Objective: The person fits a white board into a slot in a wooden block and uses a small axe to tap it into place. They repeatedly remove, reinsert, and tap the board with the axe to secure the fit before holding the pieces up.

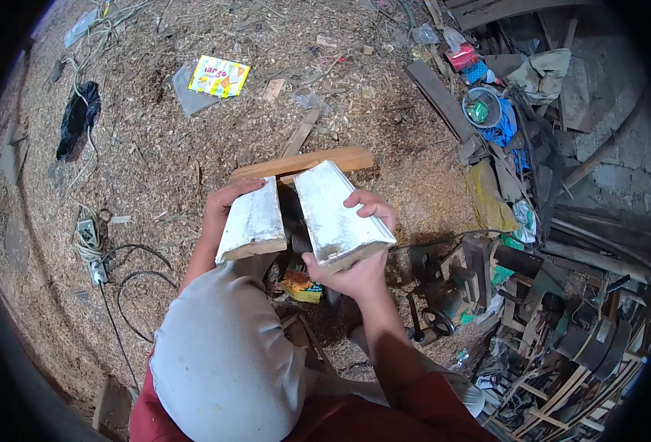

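Two short boards with worn white paint and bare wood at their near ends are held up side by side, with a dark gap between them. My left hand (224, 202) is closed on the outer edge of the left white board (254, 217), its fingertips over the far corner. My right hand (362, 265) grips the right white board (336, 206) from beneath and the right side, fingers curled over its edge. Just beyond both boards lies a long brown piece of wood (340, 158) with a curved edge.
Wood shavings (141, 132) cover the ground. A yellow wrapper (221, 76) and a black plastic bag (79, 121) lie on it. A power strip with cables (88, 232) is at left. Wood scraps (546, 390), a bucket (482, 107) and a handwheel (438, 321) are at right.
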The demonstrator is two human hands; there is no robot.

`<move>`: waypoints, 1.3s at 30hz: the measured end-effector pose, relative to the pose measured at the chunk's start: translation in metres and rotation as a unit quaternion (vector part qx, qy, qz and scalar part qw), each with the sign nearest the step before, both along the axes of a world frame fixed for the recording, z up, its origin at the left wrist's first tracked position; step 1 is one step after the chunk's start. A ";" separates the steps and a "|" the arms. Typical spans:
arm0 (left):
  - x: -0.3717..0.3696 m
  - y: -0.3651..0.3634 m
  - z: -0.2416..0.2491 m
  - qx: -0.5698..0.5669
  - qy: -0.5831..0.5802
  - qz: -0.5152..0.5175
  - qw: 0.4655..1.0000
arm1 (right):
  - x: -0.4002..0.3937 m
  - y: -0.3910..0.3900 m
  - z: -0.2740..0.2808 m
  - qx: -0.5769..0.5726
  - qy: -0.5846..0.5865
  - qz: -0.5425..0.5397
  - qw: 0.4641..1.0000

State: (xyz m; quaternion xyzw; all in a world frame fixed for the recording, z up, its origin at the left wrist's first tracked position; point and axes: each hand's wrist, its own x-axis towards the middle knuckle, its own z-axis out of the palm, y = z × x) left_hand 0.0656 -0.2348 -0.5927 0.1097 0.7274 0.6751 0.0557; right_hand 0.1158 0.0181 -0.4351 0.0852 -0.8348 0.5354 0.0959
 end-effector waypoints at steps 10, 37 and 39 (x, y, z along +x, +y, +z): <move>0.000 0.000 0.001 0.015 -0.050 0.002 0.999 | -0.001 0.018 0.001 -0.045 -0.103 -0.027 0.993; -0.002 0.000 -0.001 -0.027 0.013 0.012 0.999 | -0.035 0.054 0.041 -0.047 -0.114 0.182 0.976; -0.002 0.000 -0.001 -0.026 0.007 0.012 1.000 | -0.033 0.054 0.045 -0.068 -0.124 0.198 0.970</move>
